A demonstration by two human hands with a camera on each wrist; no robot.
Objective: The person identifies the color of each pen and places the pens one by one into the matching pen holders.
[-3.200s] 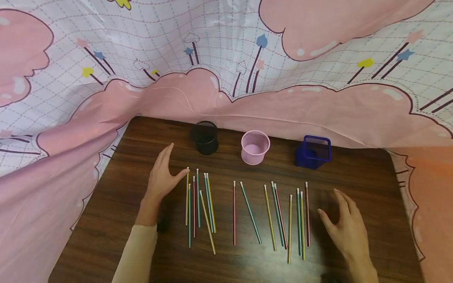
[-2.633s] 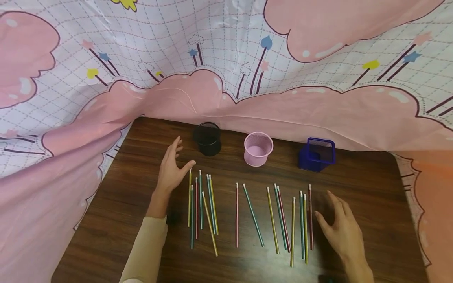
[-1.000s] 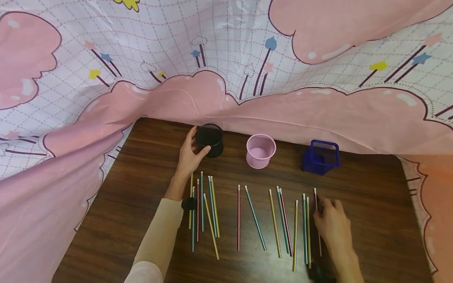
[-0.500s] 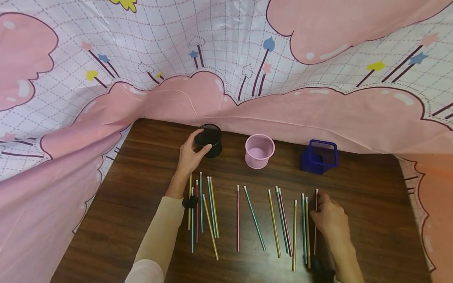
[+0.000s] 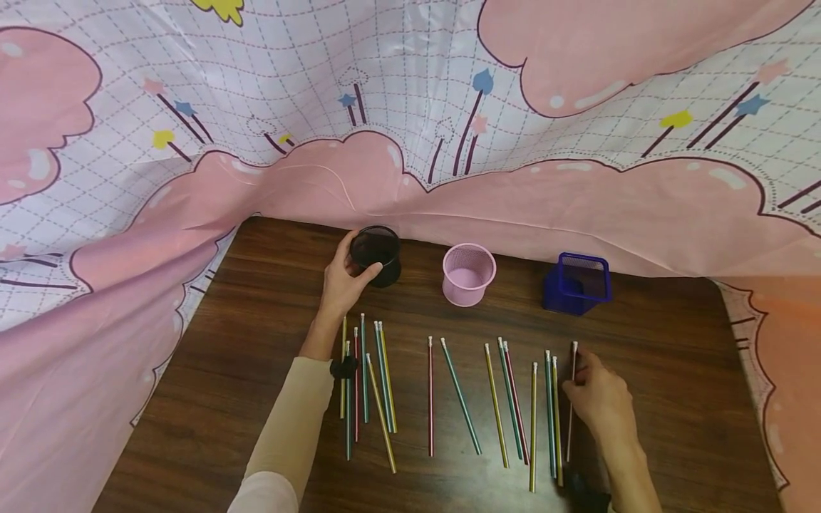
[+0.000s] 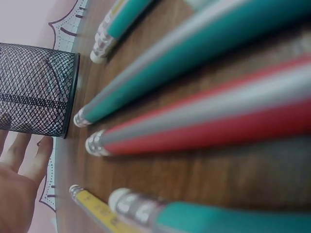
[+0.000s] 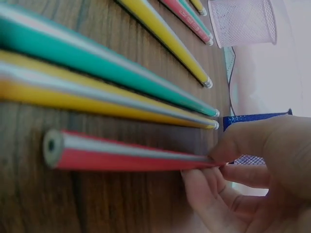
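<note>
In the head view my left hand holds a black mesh pencil cup at the back left, thumb on its near side and fingers on its left. The left wrist view shows that cup upright on the table, with fingers beside it. At the right my right hand pinches a red pencil near its white eraser end. The right wrist view shows this pencil's unsharpened end toward the camera; its eraser end is hidden behind the fingers.
A pink mesh cup and a square blue mesh cup stand along the back. Several pencils, such as a lone red one and a slanting green one, lie across the wooden table. A patterned cloth hangs behind.
My left hand has moved right and taken hold of the black cup. My right hand has come left and pinched the rightmost red pencil, whose near end has shifted slightly left lately.
</note>
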